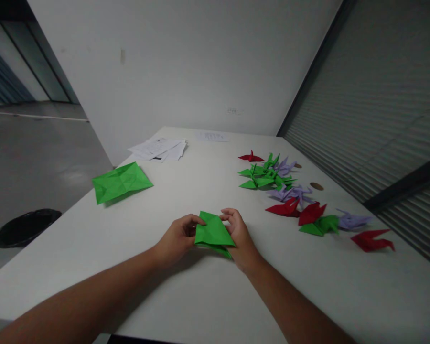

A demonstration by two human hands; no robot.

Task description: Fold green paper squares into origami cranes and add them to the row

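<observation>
Between my two hands, just above the near middle of the table, is a folded piece of green origami paper [213,230]. Its layers part a little along the edge facing me. My left hand [177,237] pinches its left side, thumb on top. On the other side my right hand [238,236] grips the right edge; some of those fingers are curled up behind it, and part of the hand lies behind the paper. Farther left lies a creased green paper sheet [123,181], apart from both hands.
Several folded paper cranes in green, red and purple, among them a red crane [372,240], spread along the right of the white table [186,296]. Printed papers [157,149] lie at the back left. A black-lined bin [26,228] stands on the floor at left; window blinds [372,119] border the right.
</observation>
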